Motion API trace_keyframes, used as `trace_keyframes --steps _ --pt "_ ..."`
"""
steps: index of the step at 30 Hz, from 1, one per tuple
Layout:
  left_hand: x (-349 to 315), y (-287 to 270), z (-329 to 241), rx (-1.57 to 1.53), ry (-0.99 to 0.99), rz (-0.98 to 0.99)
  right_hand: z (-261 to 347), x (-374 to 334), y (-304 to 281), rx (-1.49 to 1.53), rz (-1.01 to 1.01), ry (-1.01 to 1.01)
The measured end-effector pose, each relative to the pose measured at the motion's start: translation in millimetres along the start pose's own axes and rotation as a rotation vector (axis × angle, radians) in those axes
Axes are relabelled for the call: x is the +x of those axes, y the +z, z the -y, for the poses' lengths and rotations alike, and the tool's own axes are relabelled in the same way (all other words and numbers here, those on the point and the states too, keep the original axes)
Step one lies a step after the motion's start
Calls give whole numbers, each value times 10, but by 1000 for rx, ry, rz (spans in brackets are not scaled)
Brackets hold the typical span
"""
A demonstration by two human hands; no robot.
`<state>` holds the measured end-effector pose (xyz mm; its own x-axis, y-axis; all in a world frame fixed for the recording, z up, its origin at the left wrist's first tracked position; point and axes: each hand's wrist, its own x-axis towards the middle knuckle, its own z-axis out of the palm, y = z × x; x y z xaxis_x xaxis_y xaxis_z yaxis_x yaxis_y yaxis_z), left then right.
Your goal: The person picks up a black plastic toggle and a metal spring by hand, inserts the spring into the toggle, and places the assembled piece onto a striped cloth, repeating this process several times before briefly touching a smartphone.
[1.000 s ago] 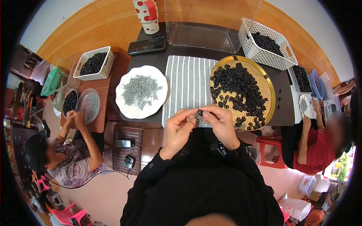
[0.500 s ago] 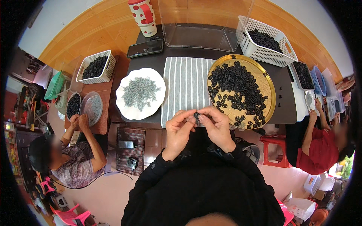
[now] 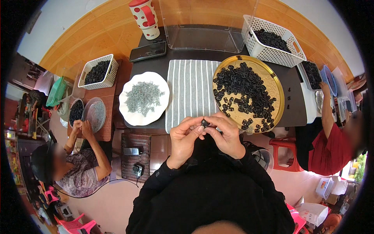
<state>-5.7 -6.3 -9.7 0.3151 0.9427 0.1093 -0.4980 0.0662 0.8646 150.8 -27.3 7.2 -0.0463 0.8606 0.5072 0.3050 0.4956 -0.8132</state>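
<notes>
Both my hands meet over the near edge of a grey-and-white striped cloth (image 3: 189, 91). Between the fingertips of my left hand (image 3: 184, 137) and my right hand (image 3: 225, 136) is a small black plastic part (image 3: 205, 123); both hands pinch it. To the right lies a round gold tray (image 3: 277, 87) with a heap of similar black parts (image 3: 245, 85). On the left, a white scalloped plate (image 3: 125, 113) holds a pile of small silvery metal pieces (image 3: 143, 96), too fine to name exactly.
Behind the cloth stand a clear plastic bin (image 3: 202, 39), a phone (image 3: 148, 51) and a red-dotted tumbler (image 3: 146, 21). A white basket (image 3: 272, 52) of black parts is at back right. Co-workers sit left (image 3: 78, 171) and right (image 3: 331, 152); a red stool (image 3: 286, 154) stands near.
My hands still pinch the small black part, with the fingers slightly shifted and the part turned. The co-worker at right has stretched an arm toward a tray of black parts.
</notes>
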Motion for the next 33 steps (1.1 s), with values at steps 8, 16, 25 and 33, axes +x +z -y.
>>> trace_keyframes --steps 8,16,25,33 --pt "-108 111 32 -25 47 -48 123 -67 78 -114 -103 -123" --pt "-110 212 -2 8 96 -35 169 -119 121 -167 -193 -135" --pt "-75 139 -31 8 46 -26 108 -119 95 35 -184 -12" --pt "-56 98 -65 163 53 5 118 -95 53 60 -156 74"
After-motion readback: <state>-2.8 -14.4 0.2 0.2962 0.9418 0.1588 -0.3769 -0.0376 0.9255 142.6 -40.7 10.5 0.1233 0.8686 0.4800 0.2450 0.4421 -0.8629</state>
